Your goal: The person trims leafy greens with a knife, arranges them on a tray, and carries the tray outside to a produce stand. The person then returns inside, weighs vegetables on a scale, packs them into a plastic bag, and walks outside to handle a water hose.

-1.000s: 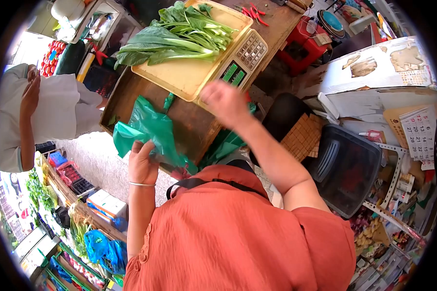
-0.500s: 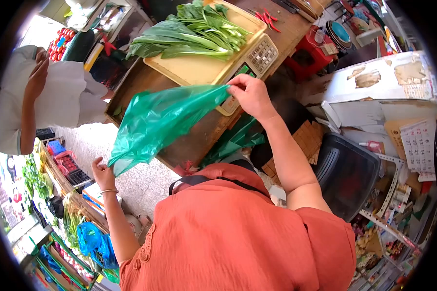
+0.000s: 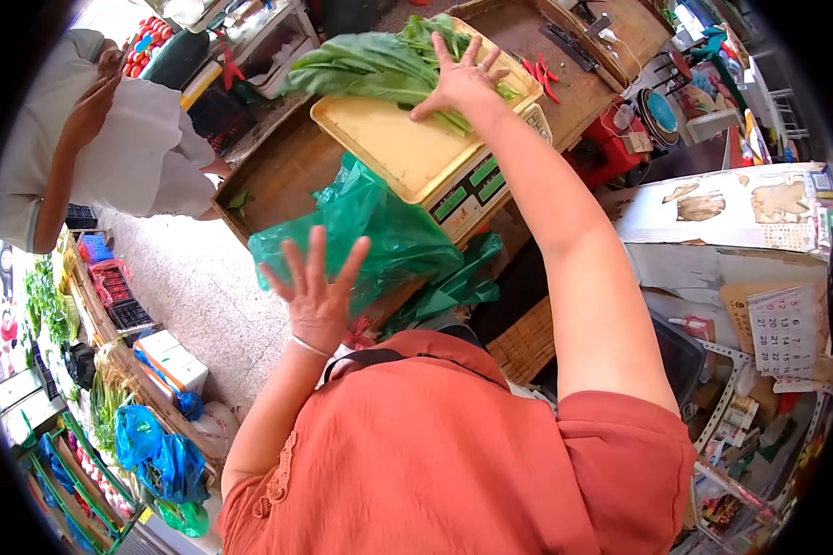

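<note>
My right hand point(image 3: 465, 85) reaches over the leafy greens point(image 3: 366, 65), its fingers spread across their stems. Whether it touches them I cannot tell. The greens lie on the yellow tray point(image 3: 379, 148) of a digital scale point(image 3: 472, 192) on the wooden table. My left hand point(image 3: 319, 301) has its fingers stretched apart and is in front of a green plastic bag point(image 3: 370, 217). That bag lies crumpled at the table's near edge, beside the scale, and neither hand grips it.
Red chillies point(image 3: 543, 76) lie on the wooden table point(image 3: 287, 162) right of the scale. A person in pale clothes point(image 3: 139, 129) stands at the left. More green bags point(image 3: 453, 296) hang below the table edge. Vegetable crates point(image 3: 134, 314) line the left; a cardboard box point(image 3: 722, 217) stands right.
The green bag was stretched between both hands and now lies on the table edge, let go. My right hand has moved up to the greens; my left has moved right and spread its fingers.
</note>
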`<action>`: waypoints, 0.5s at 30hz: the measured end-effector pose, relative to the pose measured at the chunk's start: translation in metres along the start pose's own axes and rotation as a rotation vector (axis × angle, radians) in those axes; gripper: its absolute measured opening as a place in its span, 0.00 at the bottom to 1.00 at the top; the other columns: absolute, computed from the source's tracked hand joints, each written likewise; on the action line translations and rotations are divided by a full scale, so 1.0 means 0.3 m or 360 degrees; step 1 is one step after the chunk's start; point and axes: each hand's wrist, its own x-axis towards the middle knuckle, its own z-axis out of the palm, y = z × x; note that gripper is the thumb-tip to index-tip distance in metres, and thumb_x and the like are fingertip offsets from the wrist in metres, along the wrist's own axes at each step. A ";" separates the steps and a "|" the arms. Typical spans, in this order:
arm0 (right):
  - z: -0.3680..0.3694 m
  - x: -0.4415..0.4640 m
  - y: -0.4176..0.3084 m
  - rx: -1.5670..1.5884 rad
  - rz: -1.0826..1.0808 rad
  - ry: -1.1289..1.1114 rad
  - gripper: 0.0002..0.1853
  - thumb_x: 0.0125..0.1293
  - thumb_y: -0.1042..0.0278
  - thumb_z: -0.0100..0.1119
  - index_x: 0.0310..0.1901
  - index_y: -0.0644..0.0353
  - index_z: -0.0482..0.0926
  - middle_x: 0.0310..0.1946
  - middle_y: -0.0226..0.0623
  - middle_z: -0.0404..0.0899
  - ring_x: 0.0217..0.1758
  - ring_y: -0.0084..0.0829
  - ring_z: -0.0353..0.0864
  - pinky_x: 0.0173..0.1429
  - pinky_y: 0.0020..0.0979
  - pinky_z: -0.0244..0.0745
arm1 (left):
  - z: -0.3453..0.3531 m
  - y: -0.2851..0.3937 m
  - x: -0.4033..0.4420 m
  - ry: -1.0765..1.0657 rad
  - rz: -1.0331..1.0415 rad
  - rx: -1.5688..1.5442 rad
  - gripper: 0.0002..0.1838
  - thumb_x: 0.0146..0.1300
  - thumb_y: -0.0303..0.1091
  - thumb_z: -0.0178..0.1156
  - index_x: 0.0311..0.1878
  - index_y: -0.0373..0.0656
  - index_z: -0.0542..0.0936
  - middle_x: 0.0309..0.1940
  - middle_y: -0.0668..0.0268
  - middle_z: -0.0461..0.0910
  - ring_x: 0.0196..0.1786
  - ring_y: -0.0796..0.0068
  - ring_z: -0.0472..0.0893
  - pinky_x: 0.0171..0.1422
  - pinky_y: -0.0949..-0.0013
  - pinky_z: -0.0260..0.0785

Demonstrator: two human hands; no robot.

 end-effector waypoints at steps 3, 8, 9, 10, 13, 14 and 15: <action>0.000 0.068 0.020 0.0261 0.0203 -0.0291 0.68 0.25 0.39 0.71 0.67 0.37 0.32 0.66 0.54 0.40 0.67 0.59 0.41 0.61 0.62 0.48 | 0.026 0.043 0.053 -0.0232 0.0168 0.0063 0.33 0.42 0.25 0.58 0.56 0.64 0.70 0.66 0.65 0.51 0.70 0.55 0.42 0.65 0.38 0.21; -0.009 0.123 0.039 0.0229 0.0091 -0.0451 0.61 0.31 0.45 0.68 0.67 0.45 0.39 0.58 0.41 0.65 0.59 0.44 0.65 0.61 0.53 0.57 | 0.084 -0.025 0.093 -0.0459 -0.0049 0.0027 0.10 0.42 0.29 0.59 0.33 0.49 0.77 0.57 0.63 0.66 0.69 0.54 0.48 0.64 0.35 0.24; -0.032 0.086 0.022 0.0239 0.0135 -0.0447 0.59 0.33 0.46 0.67 0.67 0.45 0.40 0.57 0.40 0.66 0.59 0.43 0.66 0.60 0.52 0.58 | 0.045 -0.036 0.101 -0.0467 -0.0154 0.0042 0.07 0.44 0.32 0.60 0.30 0.48 0.76 0.50 0.63 0.71 0.66 0.55 0.55 0.64 0.35 0.27; -0.051 0.055 0.007 0.0249 0.0172 -0.0446 0.58 0.34 0.47 0.66 0.67 0.46 0.41 0.56 0.40 0.67 0.58 0.42 0.66 0.60 0.51 0.59 | 0.010 -0.053 0.117 -0.0477 -0.0266 0.0058 0.06 0.45 0.35 0.60 0.28 0.48 0.75 0.44 0.63 0.75 0.62 0.57 0.62 0.64 0.36 0.30; -0.036 0.050 0.011 0.0230 0.0082 -0.0424 0.54 0.37 0.50 0.64 0.66 0.47 0.43 0.53 0.39 0.69 0.56 0.38 0.69 0.58 0.43 0.63 | -0.059 -0.142 0.136 -0.0739 -0.0576 0.0062 0.13 0.50 0.45 0.59 0.26 0.45 0.73 0.22 0.59 0.76 0.30 0.60 0.77 0.50 0.50 0.60; -0.036 0.050 0.019 0.0233 0.0026 -0.0415 0.54 0.37 0.51 0.64 0.66 0.47 0.43 0.52 0.39 0.70 0.55 0.36 0.70 0.58 0.40 0.64 | -0.088 -0.156 0.147 -0.0696 -0.0707 0.0013 0.16 0.51 0.47 0.58 0.24 0.42 0.72 0.21 0.57 0.76 0.26 0.56 0.76 0.36 0.54 0.65; -0.051 0.052 0.031 0.0251 0.0005 -0.0404 0.53 0.36 0.51 0.64 0.66 0.48 0.45 0.51 0.39 0.72 0.54 0.34 0.71 0.56 0.35 0.67 | -0.109 -0.175 0.151 -0.0701 -0.0775 -0.0007 0.17 0.51 0.47 0.59 0.23 0.41 0.71 0.20 0.57 0.75 0.24 0.56 0.75 0.32 0.57 0.64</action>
